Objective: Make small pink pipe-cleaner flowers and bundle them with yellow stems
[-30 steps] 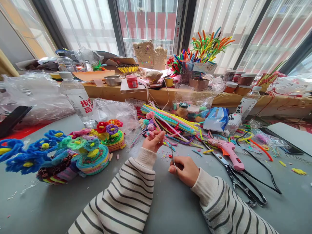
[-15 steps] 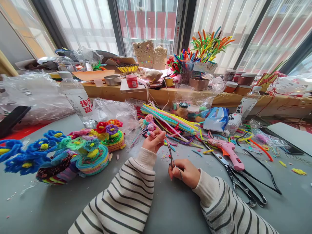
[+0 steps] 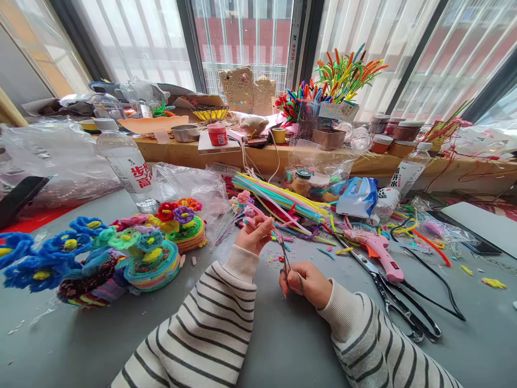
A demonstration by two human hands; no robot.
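Observation:
My left hand (image 3: 253,235) pinches a pink pipe-cleaner flower stem (image 3: 250,206), its curled head pointing up and away. My right hand (image 3: 307,282) is closed round the handles of small scissors (image 3: 284,255), whose blades reach up to the stem just below my left fingers. Both arms wear striped sleeves. Small cut bits lie on the grey table (image 3: 266,345) between the hands. A bundle of pastel pipe cleaners (image 3: 283,198) lies just beyond the left hand.
Finished pipe-cleaner flowers and coiled discs (image 3: 153,253) sit at the left. A pink glue gun (image 3: 377,249) and large black scissors (image 3: 404,310) lie at the right. A water bottle (image 3: 125,161), plastic bags, jars and a cluttered wooden sill stand behind.
My right hand has turned the small scissors slightly and shifted a little right; the blades stay at the stem. My left hand has hardly moved.

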